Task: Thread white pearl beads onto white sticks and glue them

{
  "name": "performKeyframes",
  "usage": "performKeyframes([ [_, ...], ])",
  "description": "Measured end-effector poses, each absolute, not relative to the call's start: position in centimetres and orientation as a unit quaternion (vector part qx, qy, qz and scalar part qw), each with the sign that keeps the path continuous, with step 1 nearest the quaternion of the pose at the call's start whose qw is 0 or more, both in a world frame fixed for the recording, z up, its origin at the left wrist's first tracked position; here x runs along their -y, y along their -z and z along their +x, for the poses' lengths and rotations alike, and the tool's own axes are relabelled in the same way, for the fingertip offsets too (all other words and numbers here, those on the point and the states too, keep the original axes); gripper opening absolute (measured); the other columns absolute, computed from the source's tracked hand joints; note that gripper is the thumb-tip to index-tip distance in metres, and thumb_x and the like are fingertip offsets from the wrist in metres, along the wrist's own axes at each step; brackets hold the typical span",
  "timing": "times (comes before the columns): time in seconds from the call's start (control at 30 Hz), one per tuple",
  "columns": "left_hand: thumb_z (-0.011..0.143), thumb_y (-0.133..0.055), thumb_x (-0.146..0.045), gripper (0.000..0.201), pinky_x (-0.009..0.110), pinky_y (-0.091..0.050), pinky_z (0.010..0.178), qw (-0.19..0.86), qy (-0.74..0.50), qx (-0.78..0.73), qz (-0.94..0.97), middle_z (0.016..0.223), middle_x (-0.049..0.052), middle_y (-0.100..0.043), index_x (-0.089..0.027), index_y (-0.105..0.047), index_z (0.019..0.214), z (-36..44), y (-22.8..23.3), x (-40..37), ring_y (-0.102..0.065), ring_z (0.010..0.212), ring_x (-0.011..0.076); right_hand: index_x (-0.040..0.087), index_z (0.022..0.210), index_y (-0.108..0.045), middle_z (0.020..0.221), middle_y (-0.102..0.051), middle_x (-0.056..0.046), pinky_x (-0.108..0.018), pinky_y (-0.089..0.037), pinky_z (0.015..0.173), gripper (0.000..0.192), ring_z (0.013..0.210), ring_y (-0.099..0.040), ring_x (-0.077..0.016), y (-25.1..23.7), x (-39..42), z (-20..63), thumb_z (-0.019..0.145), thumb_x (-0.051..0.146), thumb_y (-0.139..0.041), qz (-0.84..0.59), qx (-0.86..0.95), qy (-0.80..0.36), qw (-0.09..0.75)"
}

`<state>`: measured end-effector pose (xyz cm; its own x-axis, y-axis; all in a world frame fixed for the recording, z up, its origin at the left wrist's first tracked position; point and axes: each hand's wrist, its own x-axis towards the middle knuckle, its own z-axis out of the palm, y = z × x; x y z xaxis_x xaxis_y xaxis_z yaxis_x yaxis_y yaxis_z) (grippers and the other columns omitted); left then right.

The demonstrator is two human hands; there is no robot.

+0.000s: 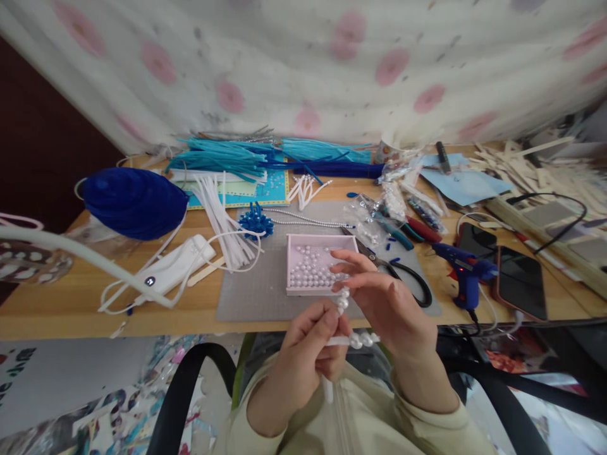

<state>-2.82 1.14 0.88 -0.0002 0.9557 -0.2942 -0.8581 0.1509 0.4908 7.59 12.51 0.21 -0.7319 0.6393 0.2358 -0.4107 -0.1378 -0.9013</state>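
White beaded stems (363, 340) at lower center

The left hand (310, 341) pinches the stems; the right hand (389, 303) curves beside them, whether gripping I cannot tell. Beyond, mid-frame, a pink tray (313, 292) of pearls (308, 275) sits on the counter (190, 323). Blue stems (339, 169) lie at upper center.

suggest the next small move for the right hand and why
Perhaps take another bead from the pink box with the right hand: it is close to the box, where many loose beads lie, while the left hand grips the white beaded piece.
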Motion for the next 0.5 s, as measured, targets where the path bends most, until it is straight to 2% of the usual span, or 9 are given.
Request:
performKeyframes([
  [0.27,0.073,-0.082,-0.054,0.044,0.013,-0.01,0.034,0.695,-0.649,-0.301,0.077,0.044,-0.016,-0.018,-0.019,-0.056,0.068,-3.04,-0.64,-1.3,-0.005,0.036,0.0009,0.027,0.103,-0.081,0.136,-0.061,-0.005,-0.029,-0.051,0.094,0.037,0.117,-0.057,-0.022,-0.58,-12.47,7.35,0.096,0.05,-0.054,-0.096,0.505,-0.782,0.352],
  [0.37,0.07,-0.084,-0.055,0.046,0.012,-0.011,0.033,0.688,-0.65,-0.315,0.074,0.044,-0.016,-0.018,-0.019,-0.056,0.068,-3.13,-0.37,-1.24,-0.005,0.035,0.0005,0.029,0.107,-0.079,0.134,-0.064,-0.003,-0.027,-0.052,0.092,0.028,0.116,-0.059,-0.0197,-0.77,-12.32,7.19,0.094,0.045,-0.06,-0.114,0.466,-0.798,0.365],
  [0.5,0.067,-0.086,-0.055,0.048,0.011,-0.011,0.033,0.679,-0.646,-0.345,0.061,0.045,-0.016,-0.02,-0.018,-0.054,0.067,-3.17,-0.22,-1.04,-0.005,0.037,0.0,0.029,0.087,-0.079,0.124,-0.071,0.001,-0.024,-0.052,0.095,0.011,0.112,-0.063,-0.0153,-1.1,-12.06,6.87,0.09,0.036,-0.071,-0.146,0.418,-0.808,0.389],
])
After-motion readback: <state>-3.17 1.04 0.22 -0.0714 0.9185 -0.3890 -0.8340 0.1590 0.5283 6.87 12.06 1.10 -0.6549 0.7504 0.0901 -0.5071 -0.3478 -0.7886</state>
